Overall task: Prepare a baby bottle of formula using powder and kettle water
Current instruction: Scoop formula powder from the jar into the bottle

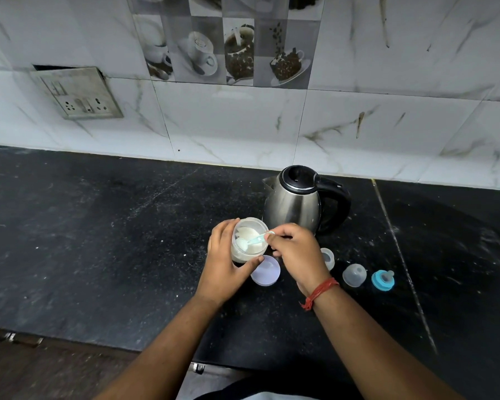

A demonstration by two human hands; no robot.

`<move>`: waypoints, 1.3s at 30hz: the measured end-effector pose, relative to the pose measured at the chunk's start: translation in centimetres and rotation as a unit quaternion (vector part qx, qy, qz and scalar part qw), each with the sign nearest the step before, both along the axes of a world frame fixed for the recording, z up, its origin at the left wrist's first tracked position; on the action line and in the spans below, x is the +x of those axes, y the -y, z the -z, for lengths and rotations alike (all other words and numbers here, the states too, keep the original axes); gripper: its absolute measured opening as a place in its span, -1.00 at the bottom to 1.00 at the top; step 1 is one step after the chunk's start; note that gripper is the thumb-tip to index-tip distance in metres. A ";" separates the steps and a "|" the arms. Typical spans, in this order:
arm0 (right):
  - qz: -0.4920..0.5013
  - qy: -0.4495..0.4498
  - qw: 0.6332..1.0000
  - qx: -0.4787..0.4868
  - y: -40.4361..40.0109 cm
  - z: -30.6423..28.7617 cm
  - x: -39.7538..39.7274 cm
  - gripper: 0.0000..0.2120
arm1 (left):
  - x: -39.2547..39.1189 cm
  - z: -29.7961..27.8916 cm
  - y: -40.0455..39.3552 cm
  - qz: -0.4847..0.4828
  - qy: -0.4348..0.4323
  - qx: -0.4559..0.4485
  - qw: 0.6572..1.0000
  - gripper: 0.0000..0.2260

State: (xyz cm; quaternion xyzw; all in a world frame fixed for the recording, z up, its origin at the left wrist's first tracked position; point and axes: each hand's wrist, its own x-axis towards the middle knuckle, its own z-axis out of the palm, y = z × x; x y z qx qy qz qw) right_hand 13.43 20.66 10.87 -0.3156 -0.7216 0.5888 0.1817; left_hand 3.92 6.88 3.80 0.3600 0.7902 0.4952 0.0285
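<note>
My left hand [224,262] is wrapped around a clear powder jar [248,241], tilted toward me and holding white formula powder. A pale blue scoop [256,240] dips into the powder, its handle pinched by my right hand [296,251]. The jar's round lid [267,271] lies flat on the black counter [98,241] just below the jar. Behind the jar a steel kettle [293,202] with black lid and handle stands. Partly hidden by my right hand is the open baby bottle [328,258]. To its right lie a clear cap [354,275] and the blue teat ring [383,280].
A marble-tiled wall rises behind the counter, with a switch and socket plate [78,93] at upper left. The counter's front edge [70,339] runs along the bottom left, with a wooden drawer front below it.
</note>
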 end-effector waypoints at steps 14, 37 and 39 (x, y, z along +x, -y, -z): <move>-0.033 0.003 0.994 0.104 0.6 -0.1 -0.2 -0.93 | 0.0 0.1 -0.1 -0.005 -0.008 0.002 1.000 -0.24; 0.138 -0.050 0.905 -0.398 0.4 0.3 -0.2 -0.86 | -1.8 2.8 2.3 -0.059 0.114 -0.006 0.992 -0.31; 0.143 -0.048 0.902 -0.404 0.4 0.2 -0.1 -0.86 | -2.2 3.3 2.5 -0.069 0.129 -0.023 0.989 -0.30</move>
